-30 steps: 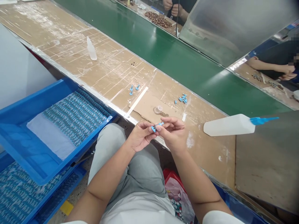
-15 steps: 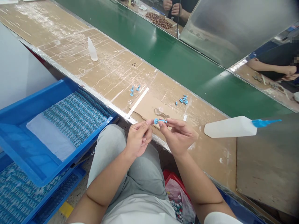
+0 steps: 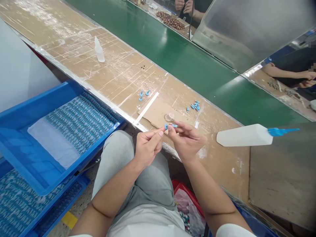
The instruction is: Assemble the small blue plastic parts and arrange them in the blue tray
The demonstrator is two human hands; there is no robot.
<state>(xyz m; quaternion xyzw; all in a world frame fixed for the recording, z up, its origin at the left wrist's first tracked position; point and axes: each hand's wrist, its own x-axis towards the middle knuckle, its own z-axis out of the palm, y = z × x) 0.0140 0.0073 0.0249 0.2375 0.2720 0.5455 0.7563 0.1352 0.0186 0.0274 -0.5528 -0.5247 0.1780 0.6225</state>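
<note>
Above the front edge of the bench, a small blue plastic part (image 3: 166, 126) with a round disc end sits between my two hands. My right hand (image 3: 189, 140) pinches its narrow end between thumb and fingers. My left hand (image 3: 149, 146) is closed, thumb against index finger, with the fingertips at the disc end; the fingers partly hide the part. Just beyond them, a small clear round cup (image 3: 169, 117) rests on a cardboard sheet (image 3: 155, 112). Several similar blue pieces (image 3: 196, 106) lie heaped to the right. Three disc-based blue pieces (image 3: 141, 95) stand to the left.
A white bottle with a blue nozzle (image 3: 244, 135) lies at the right; a smaller white bottle (image 3: 99, 49) stands far left. Blue trays (image 3: 49, 184) filled with rows of parts are at my left. Behind the bench runs a green conveyor belt (image 3: 158, 49). Co-workers' hands (image 3: 187, 6) show beyond it.
My left thumb and index finger have closed nearer the disc end, and my right fingers have shifted slightly around the blue part. The view has tilted a little.
</note>
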